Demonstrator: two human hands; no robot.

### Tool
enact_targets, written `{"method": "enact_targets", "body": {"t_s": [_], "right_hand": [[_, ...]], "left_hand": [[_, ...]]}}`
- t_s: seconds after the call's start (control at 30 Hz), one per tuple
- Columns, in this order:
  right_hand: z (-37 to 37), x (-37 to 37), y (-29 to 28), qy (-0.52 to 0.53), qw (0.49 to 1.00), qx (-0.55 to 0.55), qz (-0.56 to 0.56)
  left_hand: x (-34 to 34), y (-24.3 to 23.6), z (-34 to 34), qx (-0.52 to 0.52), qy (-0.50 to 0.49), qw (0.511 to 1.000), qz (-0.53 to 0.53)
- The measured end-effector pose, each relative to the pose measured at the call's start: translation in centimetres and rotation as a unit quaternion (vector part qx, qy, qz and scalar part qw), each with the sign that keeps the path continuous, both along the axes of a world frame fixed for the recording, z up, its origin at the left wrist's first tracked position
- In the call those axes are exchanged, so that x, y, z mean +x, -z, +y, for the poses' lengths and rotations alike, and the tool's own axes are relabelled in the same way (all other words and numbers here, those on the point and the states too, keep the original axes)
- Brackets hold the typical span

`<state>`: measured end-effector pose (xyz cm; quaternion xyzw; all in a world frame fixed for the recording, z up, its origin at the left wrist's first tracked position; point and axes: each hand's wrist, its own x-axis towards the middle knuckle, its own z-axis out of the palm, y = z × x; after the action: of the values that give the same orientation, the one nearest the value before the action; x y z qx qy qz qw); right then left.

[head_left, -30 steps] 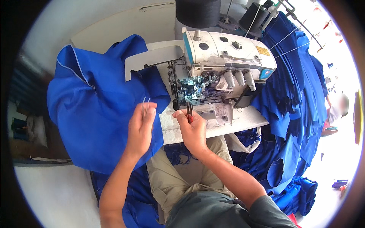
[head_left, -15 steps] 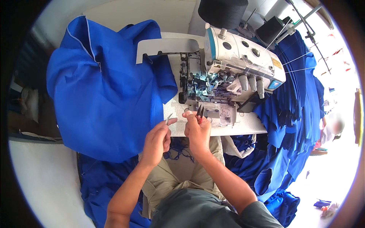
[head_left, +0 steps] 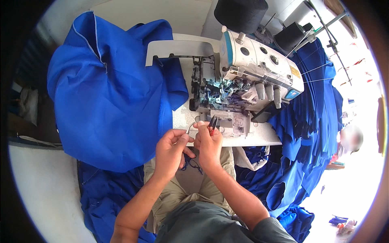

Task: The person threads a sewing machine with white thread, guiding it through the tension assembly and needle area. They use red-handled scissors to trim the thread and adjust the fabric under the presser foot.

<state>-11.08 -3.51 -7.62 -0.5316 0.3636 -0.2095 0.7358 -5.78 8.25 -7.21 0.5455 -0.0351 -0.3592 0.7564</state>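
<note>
Just in front of the overlock machine [head_left: 259, 52], my two hands are close together over the table's near edge. Between the thumb and forefinger of my left hand [head_left: 173, 148] is a thin, curved, pale silver piece [head_left: 189, 128] whose exact kind I cannot make out. My right hand [head_left: 208, 148] is closed around a pair of thread snips [head_left: 213, 124] with dark blades and red on the handle, the blades pointing up and away. Its thumb and forefinger pinch near the curved piece's tip. The machine's front is uncovered, baring its inner metal parts [head_left: 216, 91].
Blue fabric [head_left: 117, 97] covers the table's left side. Stacked blue pieces [head_left: 314, 109] hang at the right, and more cloth [head_left: 109, 198] lies below. Black thread cones [head_left: 241, 14] stand behind the machine. Far right, another person [head_left: 350, 139] shows.
My left hand has moved right, up to my right hand, bringing the curved piece toward the right fingertips. The right hand still holds the snips. The view has shifted slightly.
</note>
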Motion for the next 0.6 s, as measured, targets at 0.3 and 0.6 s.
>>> {"method": "enact_targets", "body": {"t_s": [0.3, 0.6], "right_hand": [[0.19, -0.15, 0.56, -0.010, 1.000, -0.018, -0.009], [0.28, -0.22, 0.55, -0.024, 0.995, -0.102, 0.007]], "left_hand": [[0.30, -0.15, 0.16, 0.011, -0.002, 1.000, -0.002], [0.57, -0.08, 0.48, 0.033, 0.005, 0.999, -0.020]]}}
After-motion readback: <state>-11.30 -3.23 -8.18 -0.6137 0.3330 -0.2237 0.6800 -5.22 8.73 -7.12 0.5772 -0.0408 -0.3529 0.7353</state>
